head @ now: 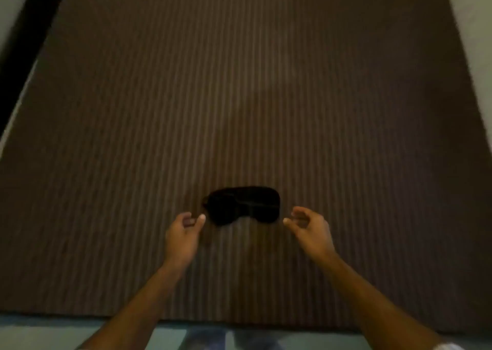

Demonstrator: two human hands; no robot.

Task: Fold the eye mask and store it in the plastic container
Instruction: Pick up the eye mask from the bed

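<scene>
Lying flat — eye mask (242,205) | long axis left-right | nose notch toward wearer

Black eye mask (243,205) — brown, pale-striped cloth (239,96).

both forearms (127,309) are cut off by the bottom edge, and the whole view is blurred

Bare forearms, white right cuff (450,346)
</scene>
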